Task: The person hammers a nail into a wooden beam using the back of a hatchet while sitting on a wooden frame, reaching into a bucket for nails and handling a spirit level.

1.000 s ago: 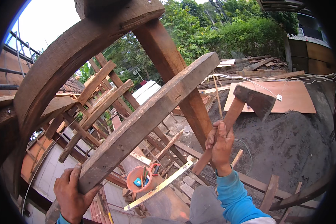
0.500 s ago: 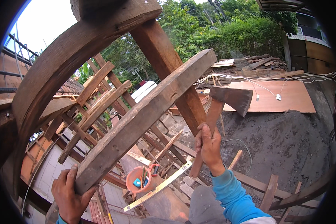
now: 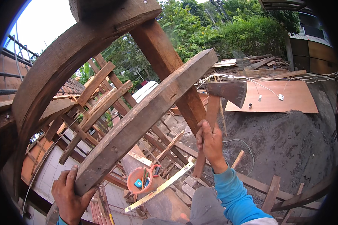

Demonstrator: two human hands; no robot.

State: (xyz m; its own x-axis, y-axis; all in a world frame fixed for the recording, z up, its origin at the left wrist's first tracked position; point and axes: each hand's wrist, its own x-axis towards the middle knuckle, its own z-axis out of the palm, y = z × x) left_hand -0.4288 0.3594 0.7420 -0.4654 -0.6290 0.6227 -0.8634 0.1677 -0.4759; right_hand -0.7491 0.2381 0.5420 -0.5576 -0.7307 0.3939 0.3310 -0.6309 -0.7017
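Open-air building site, timber construction. Evidence: jointed framework of heavy beams (image 3: 101, 101) at left, with large curved timber (image 3: 60, 52) above; bare steel rods (image 3: 7, 92) at far left; dark heap of sand or soil (image 3: 285, 138) at right; piled planks (image 3: 259, 66) behind plywood-like sheet (image 3: 274, 98); carpentry tools, namely axe (image 3: 228, 92), spirit level (image 3: 159, 187), bucket (image 3: 132, 180) of small implements. Background: trees (image 3: 193, 30), hedge (image 3: 248, 43).

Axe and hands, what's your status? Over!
Left hand gripping beam at near end. Right hand holding axe, head up. Reddish-brown post crossing behind beam.
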